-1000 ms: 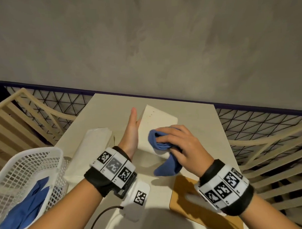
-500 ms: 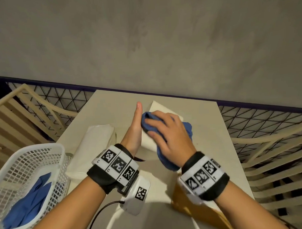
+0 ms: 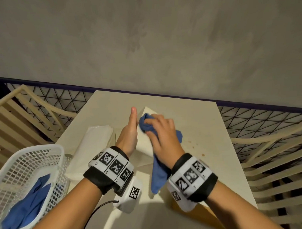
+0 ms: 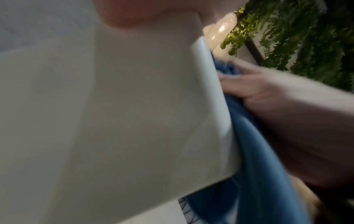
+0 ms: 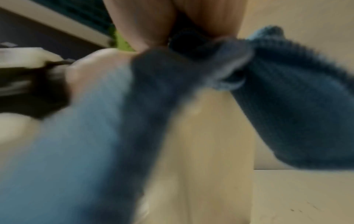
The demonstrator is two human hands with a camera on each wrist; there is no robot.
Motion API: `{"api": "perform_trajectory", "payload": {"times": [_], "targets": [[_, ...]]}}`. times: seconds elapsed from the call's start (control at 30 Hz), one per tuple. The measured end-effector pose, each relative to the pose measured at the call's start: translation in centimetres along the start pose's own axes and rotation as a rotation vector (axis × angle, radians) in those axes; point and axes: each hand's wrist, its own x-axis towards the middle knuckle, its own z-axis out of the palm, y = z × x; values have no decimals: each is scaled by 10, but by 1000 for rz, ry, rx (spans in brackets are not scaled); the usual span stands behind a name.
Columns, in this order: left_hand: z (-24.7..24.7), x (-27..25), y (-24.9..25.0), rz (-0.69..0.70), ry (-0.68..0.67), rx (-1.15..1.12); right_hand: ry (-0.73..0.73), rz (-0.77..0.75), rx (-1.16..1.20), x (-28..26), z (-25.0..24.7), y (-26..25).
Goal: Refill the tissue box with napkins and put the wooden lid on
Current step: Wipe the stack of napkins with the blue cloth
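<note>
A white tissue box (image 3: 143, 144) stands mid-table, its lid off. My left hand (image 3: 128, 132) lies flat against the box's left side, fingers straight. My right hand (image 3: 162, 133) grips a bunched blue cloth (image 3: 145, 124) and presses it on the box's far top corner; the cloth's tail hangs toward me. In the left wrist view the box wall (image 4: 134, 106) fills the frame, with the cloth (image 4: 258, 166) beyond it. The wooden lid (image 3: 199, 214) lies flat on the table under my right wrist. A wrapped napkin pack (image 3: 94, 141) lies left of the box.
A white mesh basket (image 3: 27, 157) holding more blue cloth sits at the table's (image 3: 204, 129) left front corner. Slatted chairs (image 3: 279, 169) flank both sides. A grey wall stands close behind. Small brown specks mark the table right of the box.
My right hand has carried the blue cloth from the near part of the box top up to its far left corner. The left hand has stayed against the box side.
</note>
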Motion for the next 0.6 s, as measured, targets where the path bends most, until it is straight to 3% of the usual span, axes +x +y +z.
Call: {"api": "perform_trajectory", "payload": {"times": [0.1,0.2,0.23,0.37,0.43,0.6], "targets": [[-2,2,-3,12,33,-34,-86,-42,24,1,-3,2],[-2,1,-9,11,45,-47,29,142,21,13,-3,17],[-1,3,-11,5,70,-64,51,136,-6,9,-1,14],[-7,9,-12,-72,169,-210,-92,-124,-50,-30,15,-10],[-4,6,-10,-121,160,-162,-142,-152,-45,-20,8,0],[-1,1,-5,-105,285,-8,26,175,132,11,-4,23]]}}
